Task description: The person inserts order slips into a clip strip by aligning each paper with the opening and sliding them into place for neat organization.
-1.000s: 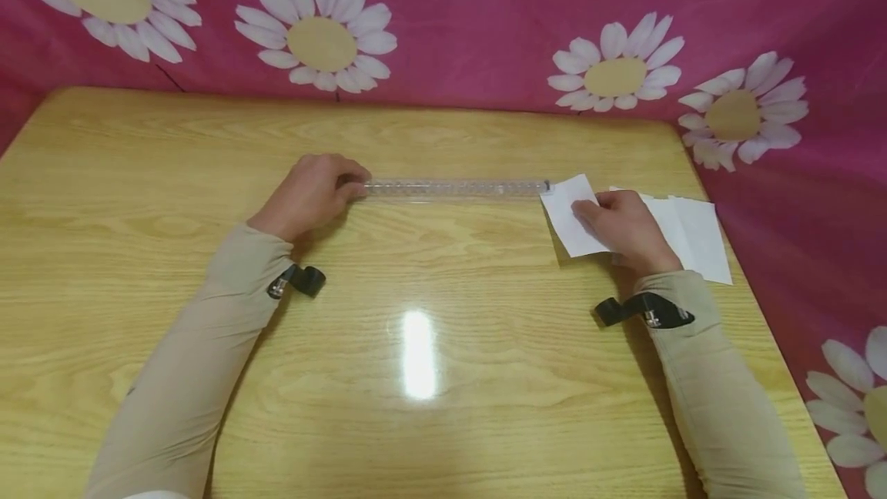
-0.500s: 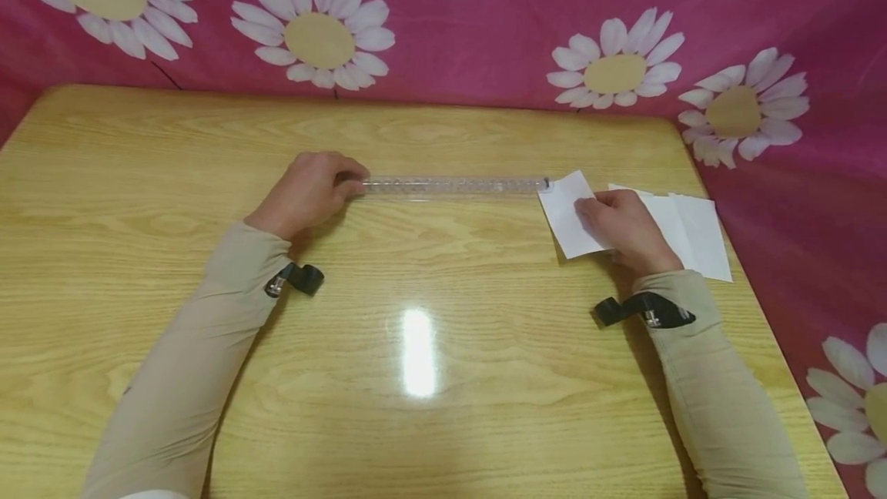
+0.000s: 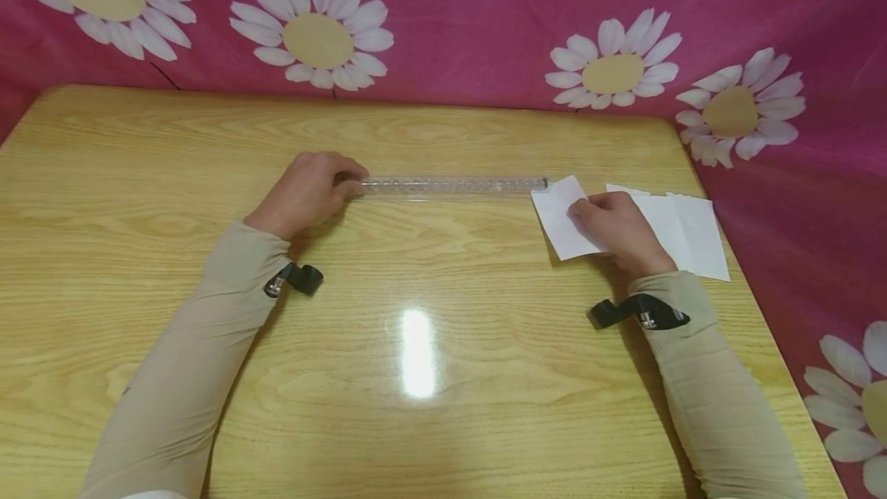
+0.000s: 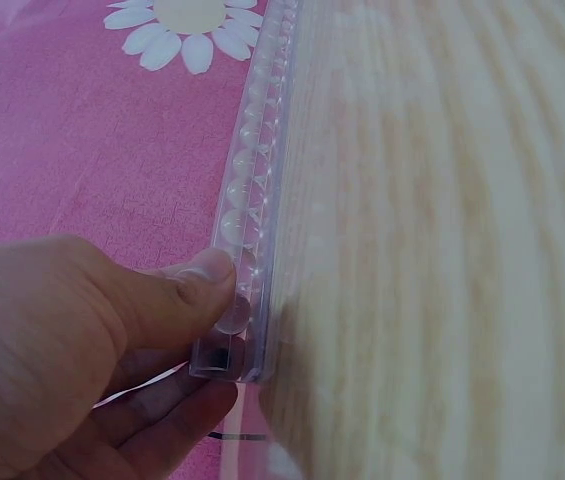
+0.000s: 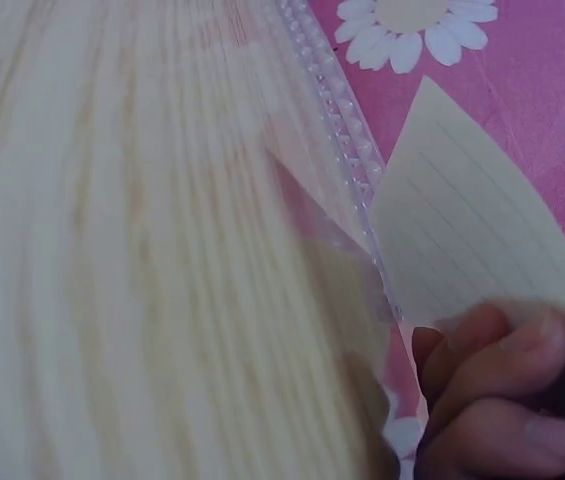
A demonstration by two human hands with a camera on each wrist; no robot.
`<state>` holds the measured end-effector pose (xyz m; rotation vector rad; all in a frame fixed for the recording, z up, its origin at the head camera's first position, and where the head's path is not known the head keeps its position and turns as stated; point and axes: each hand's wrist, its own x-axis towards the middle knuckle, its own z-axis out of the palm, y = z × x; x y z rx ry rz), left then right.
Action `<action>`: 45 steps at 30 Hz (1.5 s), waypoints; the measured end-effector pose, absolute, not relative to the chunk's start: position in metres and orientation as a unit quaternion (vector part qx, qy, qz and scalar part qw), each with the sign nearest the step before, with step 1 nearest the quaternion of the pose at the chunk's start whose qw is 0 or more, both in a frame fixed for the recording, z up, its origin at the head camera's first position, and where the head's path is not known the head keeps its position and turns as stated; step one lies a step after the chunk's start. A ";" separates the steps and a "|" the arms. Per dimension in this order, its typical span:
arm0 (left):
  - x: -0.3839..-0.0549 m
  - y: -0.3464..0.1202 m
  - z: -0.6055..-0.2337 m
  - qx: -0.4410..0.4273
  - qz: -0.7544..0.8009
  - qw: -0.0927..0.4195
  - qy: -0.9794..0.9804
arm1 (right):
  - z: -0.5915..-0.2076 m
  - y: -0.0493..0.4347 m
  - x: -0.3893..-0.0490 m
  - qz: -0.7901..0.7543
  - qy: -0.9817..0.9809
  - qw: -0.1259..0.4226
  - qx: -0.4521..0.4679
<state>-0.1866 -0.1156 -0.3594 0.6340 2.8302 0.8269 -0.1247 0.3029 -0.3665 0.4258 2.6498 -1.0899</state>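
Note:
A long, clear plastic tube with a row of clear round beads inside lies crosswise on the table. My left hand pinches its left end; in the left wrist view the thumb presses on one face and the other fingers are partly hidden. At the tube's other end, my right hand holds a small white sheet of paper between thumb and fingers. The paper's top corner meets or overlaps the tube's right end. Faint ruled lines show on the paper in the right wrist view.
More white paper sheets lie beneath and beyond my right hand, near the right edge of the wooden table. A pink cloth with white daisies hangs behind the table and along its right side.
My right hand and the paper have shifted slightly left, so the paper's corner overlaps the tube's end a little more. The left hand and tube stay nearly still.

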 end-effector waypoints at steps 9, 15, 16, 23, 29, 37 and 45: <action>-0.187 -0.116 -0.361 0.208 0.272 0.069 0.937 | -0.367 0.299 -0.125 -0.384 0.904 0.124 0.141; -0.186 -0.116 -0.360 0.209 0.272 0.069 0.937 | -0.366 0.298 -0.124 -0.396 0.896 0.138 0.146; -0.186 -0.116 -0.360 0.209 0.272 0.069 0.937 | -0.365 0.298 -0.123 -0.395 0.896 0.139 0.148; -0.187 -0.116 -0.360 0.209 0.270 0.070 0.937 | -0.364 0.294 -0.123 -0.395 0.896 0.132 0.155; -0.188 -0.116 -0.360 0.205 0.270 0.071 0.938 | -0.364 0.294 -0.122 -0.400 0.893 0.140 0.154; -0.187 -0.116 -0.360 0.205 0.271 0.075 0.938 | -0.364 0.292 -0.121 -0.397 0.894 0.147 0.147; -0.186 -0.116 -0.360 0.210 0.273 0.068 0.936 | -0.364 0.292 -0.121 -0.408 0.888 0.156 0.146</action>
